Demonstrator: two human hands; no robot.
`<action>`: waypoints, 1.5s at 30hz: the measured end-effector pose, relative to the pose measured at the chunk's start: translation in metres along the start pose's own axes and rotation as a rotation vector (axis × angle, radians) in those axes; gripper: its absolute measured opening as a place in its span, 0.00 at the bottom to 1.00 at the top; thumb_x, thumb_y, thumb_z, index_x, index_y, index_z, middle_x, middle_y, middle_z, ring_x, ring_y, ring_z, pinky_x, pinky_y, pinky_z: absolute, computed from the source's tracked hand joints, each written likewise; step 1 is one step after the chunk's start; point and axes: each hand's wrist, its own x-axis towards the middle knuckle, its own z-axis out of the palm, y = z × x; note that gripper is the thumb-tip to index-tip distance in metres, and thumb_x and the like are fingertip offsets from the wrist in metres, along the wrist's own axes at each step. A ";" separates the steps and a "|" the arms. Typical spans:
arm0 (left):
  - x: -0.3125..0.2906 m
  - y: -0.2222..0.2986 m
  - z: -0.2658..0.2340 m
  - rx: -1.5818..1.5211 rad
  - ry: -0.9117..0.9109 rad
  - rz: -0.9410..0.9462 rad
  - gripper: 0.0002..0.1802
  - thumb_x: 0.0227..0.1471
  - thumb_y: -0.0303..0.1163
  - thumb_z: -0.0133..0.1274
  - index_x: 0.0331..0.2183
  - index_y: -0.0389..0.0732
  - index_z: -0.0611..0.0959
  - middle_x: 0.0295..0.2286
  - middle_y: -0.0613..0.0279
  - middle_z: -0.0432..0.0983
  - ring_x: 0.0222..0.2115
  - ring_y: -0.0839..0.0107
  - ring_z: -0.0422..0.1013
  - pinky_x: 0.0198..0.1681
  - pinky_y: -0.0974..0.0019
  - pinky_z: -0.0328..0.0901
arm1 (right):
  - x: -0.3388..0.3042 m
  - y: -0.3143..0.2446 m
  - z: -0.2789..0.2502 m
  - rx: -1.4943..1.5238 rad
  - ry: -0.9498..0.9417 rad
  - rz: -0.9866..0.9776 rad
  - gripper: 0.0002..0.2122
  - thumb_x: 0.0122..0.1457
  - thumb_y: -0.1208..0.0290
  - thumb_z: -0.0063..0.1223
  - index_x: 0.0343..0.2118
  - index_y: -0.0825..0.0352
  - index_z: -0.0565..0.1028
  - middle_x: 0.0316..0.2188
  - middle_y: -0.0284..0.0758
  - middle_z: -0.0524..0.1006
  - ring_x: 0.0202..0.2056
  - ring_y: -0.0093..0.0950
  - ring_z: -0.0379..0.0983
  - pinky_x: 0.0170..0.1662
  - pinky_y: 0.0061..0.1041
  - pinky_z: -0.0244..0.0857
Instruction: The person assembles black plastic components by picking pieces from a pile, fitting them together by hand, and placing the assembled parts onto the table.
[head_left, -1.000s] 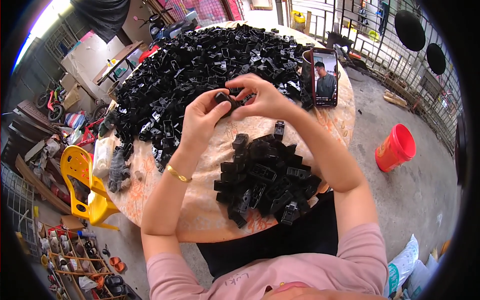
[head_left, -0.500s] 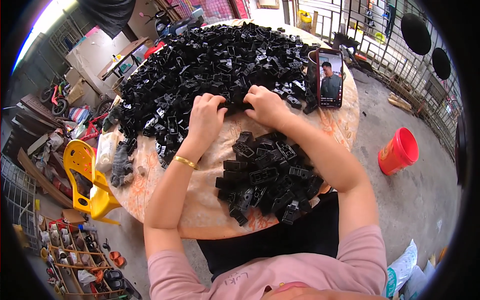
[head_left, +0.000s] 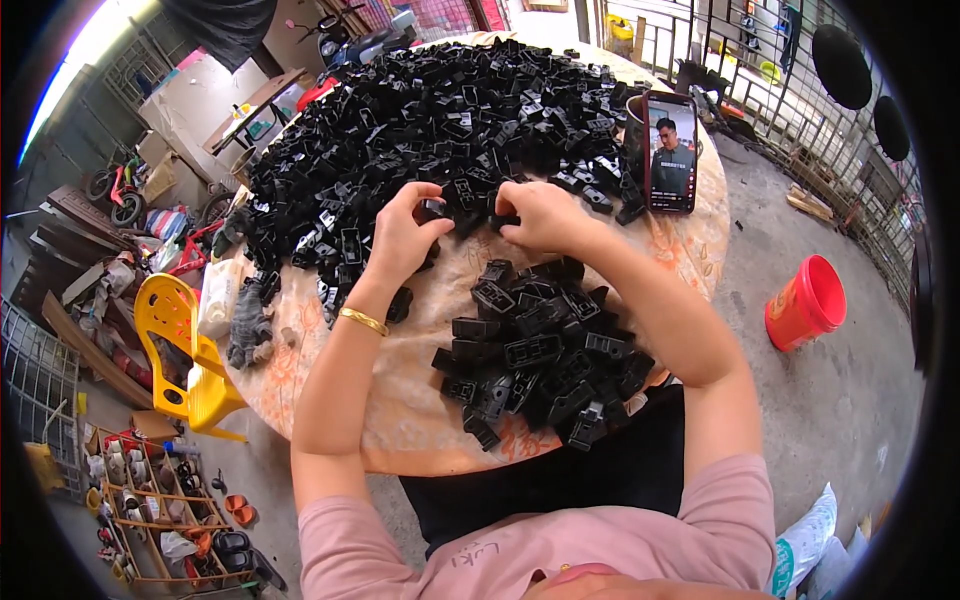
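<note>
At the near edge of a large heap of black plastic parts, both hands are at work over the round table. My left hand, with a gold bangle on its wrist, pinches a small black plastic part between thumb and fingertips. A short gap away, my right hand has its fingers curled in, closed on another black plastic part that is mostly hidden by the fingers. Closer to my body, between the forearms, lies a smaller pile of similar black parts.
A phone playing a video leans on a cup at the table's right. A patterned cloth covers the table. A red bucket stands on the floor at right, a yellow chair at left, beyond a grey cloth.
My left hand has lifted slightly, and a black part now shows in its pinch. The right fingers have curled further inward. The whole view has shifted a little.
</note>
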 end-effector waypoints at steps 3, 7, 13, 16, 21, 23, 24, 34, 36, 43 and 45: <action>0.001 0.001 -0.001 -0.134 -0.100 -0.126 0.17 0.42 0.26 0.57 0.38 0.36 0.74 0.29 0.63 0.74 0.27 0.77 0.69 0.33 0.73 0.65 | 0.000 0.008 -0.004 0.204 0.021 0.004 0.15 0.43 0.70 0.58 0.36 0.67 0.73 0.27 0.37 0.75 0.31 0.30 0.71 0.37 0.26 0.65; 0.001 0.009 0.008 -0.198 -0.028 0.000 0.22 0.45 0.28 0.56 0.43 0.36 0.69 0.30 0.60 0.70 0.25 0.76 0.69 0.30 0.74 0.65 | 0.003 -0.005 -0.017 0.788 0.018 0.024 0.16 0.47 0.77 0.58 0.41 0.67 0.73 0.26 0.27 0.73 0.29 0.16 0.67 0.36 0.18 0.65; -0.008 0.030 0.011 -0.056 -0.045 0.046 0.21 0.42 0.27 0.58 0.41 0.36 0.72 0.26 0.63 0.72 0.23 0.77 0.68 0.29 0.75 0.64 | -0.001 -0.026 -0.021 0.544 0.457 -0.164 0.12 0.47 0.72 0.60 0.36 0.66 0.75 0.26 0.26 0.72 0.27 0.13 0.67 0.29 0.12 0.64; -0.009 0.041 0.005 0.022 -0.118 0.030 0.17 0.40 0.27 0.59 0.36 0.35 0.77 0.25 0.64 0.73 0.23 0.81 0.67 0.28 0.77 0.63 | -0.007 -0.036 -0.030 0.787 0.267 0.049 0.11 0.48 0.74 0.58 0.35 0.68 0.73 0.26 0.27 0.71 0.26 0.14 0.67 0.27 0.12 0.62; -0.007 0.040 0.011 -0.321 -0.194 -0.017 0.16 0.43 0.27 0.58 0.37 0.34 0.76 0.26 0.67 0.74 0.23 0.81 0.67 0.28 0.78 0.63 | -0.005 -0.025 -0.021 0.990 0.238 0.011 0.10 0.49 0.79 0.52 0.36 0.68 0.69 0.26 0.29 0.72 0.27 0.15 0.68 0.29 0.13 0.63; -0.004 0.035 0.002 -0.501 -0.203 -0.115 0.15 0.45 0.26 0.56 0.37 0.34 0.76 0.28 0.66 0.74 0.25 0.80 0.68 0.30 0.77 0.64 | -0.003 -0.022 -0.018 1.021 0.195 -0.018 0.12 0.49 0.80 0.52 0.37 0.68 0.68 0.28 0.30 0.73 0.29 0.17 0.69 0.33 0.15 0.64; -0.002 0.032 -0.002 -0.688 -0.218 -0.207 0.13 0.47 0.25 0.55 0.38 0.35 0.76 0.30 0.65 0.73 0.27 0.79 0.69 0.32 0.76 0.65 | -0.002 -0.024 -0.016 1.024 0.188 -0.022 0.12 0.49 0.80 0.52 0.37 0.68 0.68 0.28 0.30 0.73 0.29 0.17 0.69 0.33 0.15 0.64; -0.002 0.033 -0.003 -1.166 -0.326 -0.336 0.17 0.57 0.35 0.41 0.42 0.34 0.74 0.32 0.63 0.74 0.30 0.75 0.71 0.33 0.68 0.71 | -0.005 -0.035 -0.023 0.136 0.574 -0.619 0.14 0.40 0.79 0.59 0.34 0.65 0.76 0.31 0.33 0.74 0.34 0.31 0.70 0.36 0.26 0.66; -0.003 0.035 -0.002 -1.071 -0.298 -0.403 0.16 0.57 0.37 0.42 0.39 0.35 0.76 0.30 0.63 0.74 0.26 0.76 0.71 0.29 0.72 0.70 | -0.006 -0.036 -0.021 0.122 0.572 -0.641 0.14 0.40 0.79 0.59 0.34 0.63 0.76 0.30 0.31 0.73 0.32 0.30 0.68 0.34 0.26 0.66; -0.002 0.029 -0.006 -0.884 -0.316 -0.478 0.17 0.55 0.41 0.45 0.33 0.36 0.77 0.27 0.64 0.74 0.22 0.79 0.69 0.24 0.78 0.67 | -0.009 -0.039 -0.024 -0.053 0.469 -0.653 0.12 0.42 0.76 0.56 0.33 0.62 0.76 0.30 0.28 0.73 0.34 0.29 0.68 0.35 0.25 0.67; -0.003 0.035 -0.008 -0.782 -0.347 -0.495 0.16 0.55 0.40 0.46 0.34 0.36 0.78 0.26 0.66 0.74 0.21 0.81 0.68 0.23 0.80 0.65 | -0.010 -0.038 -0.023 -0.096 0.465 -0.652 0.12 0.42 0.76 0.55 0.33 0.62 0.76 0.29 0.27 0.73 0.34 0.29 0.68 0.35 0.24 0.67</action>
